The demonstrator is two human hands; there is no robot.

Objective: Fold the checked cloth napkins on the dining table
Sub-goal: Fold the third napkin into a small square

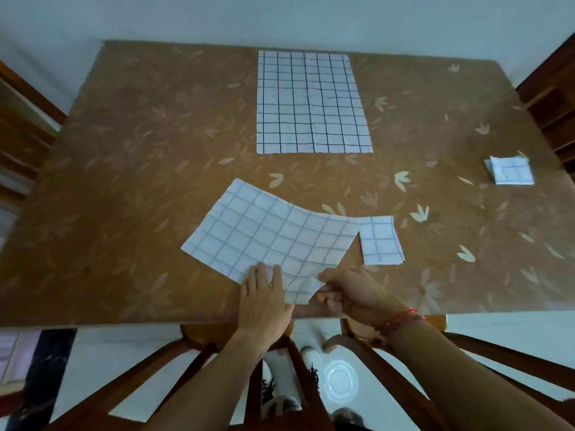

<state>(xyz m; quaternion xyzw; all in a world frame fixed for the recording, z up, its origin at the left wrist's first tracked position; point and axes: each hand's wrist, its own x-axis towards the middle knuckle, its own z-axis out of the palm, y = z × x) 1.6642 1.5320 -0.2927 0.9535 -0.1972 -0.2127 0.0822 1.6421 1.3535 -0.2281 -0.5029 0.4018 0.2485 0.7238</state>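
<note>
Head view, reading from the left: the left hand [264,293] lies flat, fingers straight, pressing the near edge of the working napkin [264,231] onto the brown leaf-patterned surface [124,181]. That napkin sits askew near the front edge, its far-left corner pointing away and its middle bowed. Just right of the flat hand, the right hand [345,295] has its fingers curled and pinches the cloth's near corner, which is lifted and creased. The two hands are close together, with only a strip of cloth between them. The step in hand looks like starting a fold from this corner. To do it well, the left hand should likely act only as an anchor while the right carries the corner across. The checked lines can serve as guides, so that edge meets edge before any crease is pressed. Squaring the skewed cloth first would probably give a cleaner result. Beyond, at the far middle, a spread napkin [311,101] lies flat and unfolded. Touching or just beside the working cloth's right corner sits a folded napkin [381,241], so the carrying hand should avoid nudging it. At far right lies a folded pile [511,172].
</note>
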